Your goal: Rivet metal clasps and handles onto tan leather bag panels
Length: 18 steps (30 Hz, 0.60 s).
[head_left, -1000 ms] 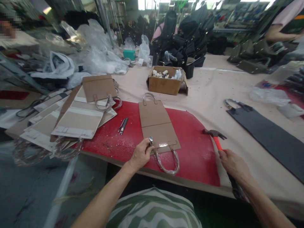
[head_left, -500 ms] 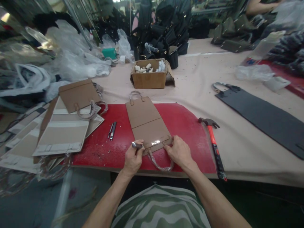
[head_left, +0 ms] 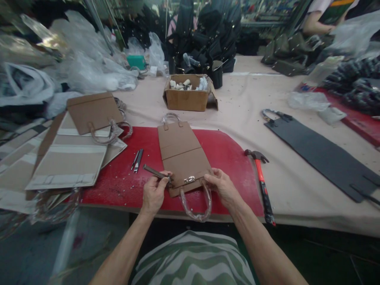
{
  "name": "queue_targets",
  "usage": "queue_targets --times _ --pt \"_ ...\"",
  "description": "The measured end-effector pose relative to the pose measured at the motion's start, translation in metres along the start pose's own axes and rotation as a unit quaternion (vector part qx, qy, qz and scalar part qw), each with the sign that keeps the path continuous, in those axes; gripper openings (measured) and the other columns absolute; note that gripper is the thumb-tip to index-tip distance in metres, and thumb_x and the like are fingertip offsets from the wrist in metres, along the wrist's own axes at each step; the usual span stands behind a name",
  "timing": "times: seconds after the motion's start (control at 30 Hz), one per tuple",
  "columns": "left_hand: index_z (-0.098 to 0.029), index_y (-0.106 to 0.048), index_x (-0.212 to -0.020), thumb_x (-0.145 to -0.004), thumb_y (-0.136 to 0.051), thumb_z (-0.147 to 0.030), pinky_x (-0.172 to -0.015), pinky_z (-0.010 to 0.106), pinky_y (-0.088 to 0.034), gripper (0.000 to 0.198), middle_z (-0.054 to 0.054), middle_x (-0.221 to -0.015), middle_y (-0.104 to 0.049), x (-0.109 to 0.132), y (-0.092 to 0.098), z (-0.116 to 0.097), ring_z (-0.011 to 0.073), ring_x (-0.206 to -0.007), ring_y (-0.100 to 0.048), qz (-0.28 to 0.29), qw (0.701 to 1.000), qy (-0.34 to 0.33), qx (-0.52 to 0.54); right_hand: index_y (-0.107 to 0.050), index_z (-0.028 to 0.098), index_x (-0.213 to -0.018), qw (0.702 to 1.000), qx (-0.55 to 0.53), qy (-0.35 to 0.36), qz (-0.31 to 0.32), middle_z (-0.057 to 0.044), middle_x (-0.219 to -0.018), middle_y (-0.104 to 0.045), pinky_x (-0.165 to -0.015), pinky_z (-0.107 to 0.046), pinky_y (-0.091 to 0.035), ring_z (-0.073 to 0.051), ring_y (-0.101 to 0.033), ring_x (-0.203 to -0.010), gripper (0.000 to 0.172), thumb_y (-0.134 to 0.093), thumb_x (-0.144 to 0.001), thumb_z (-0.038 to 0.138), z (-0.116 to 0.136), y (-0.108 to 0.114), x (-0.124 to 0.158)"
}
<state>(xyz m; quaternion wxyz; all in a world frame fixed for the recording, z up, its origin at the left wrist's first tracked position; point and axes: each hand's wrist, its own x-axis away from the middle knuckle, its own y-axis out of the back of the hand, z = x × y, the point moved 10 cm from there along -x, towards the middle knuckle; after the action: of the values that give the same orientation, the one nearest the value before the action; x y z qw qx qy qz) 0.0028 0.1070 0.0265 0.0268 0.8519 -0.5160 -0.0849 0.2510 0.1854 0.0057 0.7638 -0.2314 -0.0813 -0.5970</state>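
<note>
A flat brown bag panel (head_left: 185, 156) lies on the red board, with a handle at each end wrapped in clear film. A shiny metal clasp (head_left: 189, 179) sits near its front edge. My left hand (head_left: 153, 194) is closed at the panel's front left corner, pinching a narrow brown strap (head_left: 154, 171) that sticks out to the left. How the strap joins the panel is hidden by the fingers. With thumb and fingers, my right hand (head_left: 222, 186) grips the panel's front right corner, beside the near handle (head_left: 196, 217).
Two slim metal tools (head_left: 137, 161) lie on the red board (head_left: 228, 158). A claw hammer (head_left: 261, 178) rests at its right edge. Stacked bag panels (head_left: 69, 158) are on the left, a dark panel (head_left: 317, 150) on the right. Behind stands a cardboard box (head_left: 186, 99). A co-worker's arm (head_left: 316, 24) shows far right.
The strap in my left hand has swung out to the left and now shows its length. My left hand has moved slightly left and down; the near handle hangs straighter toward me.
</note>
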Motion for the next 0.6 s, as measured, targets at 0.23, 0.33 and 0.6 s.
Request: queue_targets --times 0.23,0.33,0.6 --pt "-0.015 -0.067 -0.099 -0.089 -0.067 -0.036 -0.091 0.033 -0.055 0.023 0.009 -0.107 -0.072 -0.012 -0.035 -0.034 0.0215 -0.101 -0.068 0.065 0.991 0.001 0.118 -0.061 0.013 -0.075 0.994 -0.055 0.012 0.09 -0.001 -0.069 -0.052 -0.057 -0.024 -0.031 -0.012 -0.039 -0.059 0.045 -0.089 -0.063 0.047 -0.008 -0.027 0.005" --pt "-0.014 -0.069 -0.097 -0.086 -0.069 -0.038 -0.085 0.03 -0.056 0.026 0.01 -0.106 -0.073 -0.018 -0.06 -0.046 0.0212 -0.098 -0.068 0.095 0.988 0.008 0.122 -0.06 0.014 -0.075 0.99 -0.074 0.046 0.109 0.0 -0.067 -0.05 -0.057 -0.024 -0.029 -0.013 -0.037 -0.058 0.04 -0.085 -0.071 0.046 -0.008 -0.039 0.008" --pt "-0.014 -0.069 -0.098 -0.087 -0.068 -0.038 -0.087 0.03 -0.056 0.026 0.01 -0.105 -0.074 -0.018 -0.077 -0.035 0.0207 -0.098 -0.069 0.126 0.984 0.032 0.119 -0.061 0.015 -0.073 0.982 -0.097 0.089 0.133 0.0 -0.061 -0.049 -0.056 -0.025 -0.027 -0.014 -0.04 -0.055 0.033 -0.08 -0.078 0.041 -0.017 -0.047 0.012"
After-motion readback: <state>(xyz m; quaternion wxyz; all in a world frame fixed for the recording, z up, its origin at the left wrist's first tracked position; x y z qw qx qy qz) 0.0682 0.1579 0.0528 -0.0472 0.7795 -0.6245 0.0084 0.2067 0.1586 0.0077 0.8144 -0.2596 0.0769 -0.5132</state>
